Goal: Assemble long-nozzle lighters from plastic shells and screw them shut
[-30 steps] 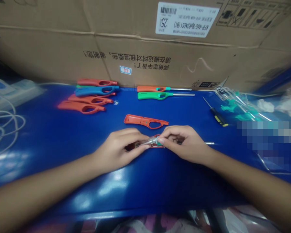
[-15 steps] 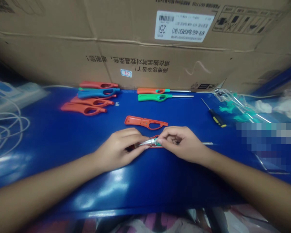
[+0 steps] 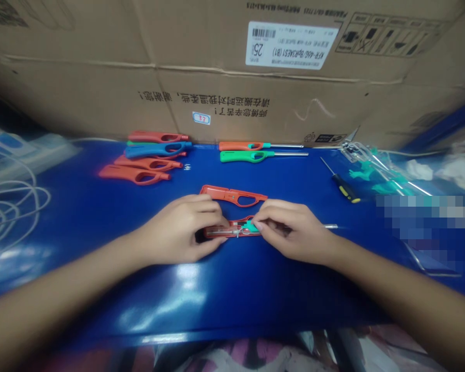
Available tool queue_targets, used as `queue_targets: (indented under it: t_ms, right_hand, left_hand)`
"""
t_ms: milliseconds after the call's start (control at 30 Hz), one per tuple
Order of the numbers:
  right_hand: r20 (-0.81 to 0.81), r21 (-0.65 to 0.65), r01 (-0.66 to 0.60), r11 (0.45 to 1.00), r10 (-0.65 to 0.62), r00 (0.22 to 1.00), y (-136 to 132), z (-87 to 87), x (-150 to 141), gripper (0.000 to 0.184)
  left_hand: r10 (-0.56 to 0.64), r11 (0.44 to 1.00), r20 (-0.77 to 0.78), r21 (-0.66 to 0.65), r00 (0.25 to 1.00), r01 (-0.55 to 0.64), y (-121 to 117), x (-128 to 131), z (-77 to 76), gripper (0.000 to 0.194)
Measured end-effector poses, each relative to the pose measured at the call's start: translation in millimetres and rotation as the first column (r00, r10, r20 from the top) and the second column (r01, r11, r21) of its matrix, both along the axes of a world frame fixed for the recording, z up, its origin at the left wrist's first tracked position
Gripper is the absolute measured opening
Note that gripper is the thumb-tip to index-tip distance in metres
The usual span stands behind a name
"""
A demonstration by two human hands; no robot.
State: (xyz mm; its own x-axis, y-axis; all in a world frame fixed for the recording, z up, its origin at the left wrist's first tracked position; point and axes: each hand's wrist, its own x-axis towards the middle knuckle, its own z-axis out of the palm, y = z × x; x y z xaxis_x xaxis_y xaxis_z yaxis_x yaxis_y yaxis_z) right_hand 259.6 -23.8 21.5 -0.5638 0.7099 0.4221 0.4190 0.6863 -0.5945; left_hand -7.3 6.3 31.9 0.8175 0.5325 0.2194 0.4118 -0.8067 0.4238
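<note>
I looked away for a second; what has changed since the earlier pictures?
The left hand has shifted slightly left, and the clear tube it pinched now lies in the near orange shell, between thumb and fingers; full release is unclear. The right hand stays at the teal part; the far orange shell and screwdriver stayed put.

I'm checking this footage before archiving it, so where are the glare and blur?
Head view, lower left: glare whitens the blue tabletop; head view, right edge: the crumpled white material is blurred, with blocky pixelation below it; head view, centre: the green part at the right hand looks soft.
</note>
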Motion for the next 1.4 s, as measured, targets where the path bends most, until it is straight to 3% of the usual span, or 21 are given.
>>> queue_targets:
  t_ms: [133, 400, 567, 767, 1133, 1233, 1400]
  right_hand:
    - [0.143, 0.067, -0.087, 0.994, 0.077, 0.987, -0.7, 1.9, 5.4, 0.016]
    - [0.437, 0.175, -0.189, 0.966, 0.096, 0.894, 3.8, 7.7, 11.3, 0.032]
    - [0.491, 0.147, -0.272, 0.951, 0.169, 0.855, 4.3, 5.0, 12.6, 0.041]
    - [0.557, 0.06, -0.255, 0.965, 0.18, 0.811, 0.4, 9.2, 11.2, 0.043]
    - [0.589, 0.014, -0.269, 0.963, 0.21, 0.781, -0.2, 18.0, 13.2, 0.047]
    - [0.52, 0.008, -0.216, 0.976, 0.18, 0.835, 2.8, 18.4, 18.1, 0.051]
    - [0.393, 0.07, -0.123, 0.99, 0.086, 0.916, 10.1, 18.3, 22.7, 0.031]
  left_hand:
    - [0.006, 0.999, 0.003, -0.054, 1.0, -0.006, -0.1, -1.5, -0.7, 0.018]
    - [0.013, 0.994, 0.012, -0.108, 1.0, -0.011, 1.1, -4.9, 0.1, 0.018]
    - [0.05, 0.977, 0.048, -0.209, 0.998, -0.039, 1.7, -2.0, 3.0, 0.014]
    - [0.112, 0.966, 0.104, -0.246, 0.988, -0.084, -2.0, 0.7, 2.7, 0.014]
    - [0.094, 0.992, 0.056, -0.095, 0.994, -0.089, -10.7, 2.5, -1.2, 0.022]
    - [0.089, 0.995, 0.045, -0.039, 0.995, -0.087, -11.8, 1.9, -4.4, 0.023]
    - [0.095, 0.993, 0.053, 0.07, 0.994, -0.099, -11.6, 1.0, -10.8, 0.024]
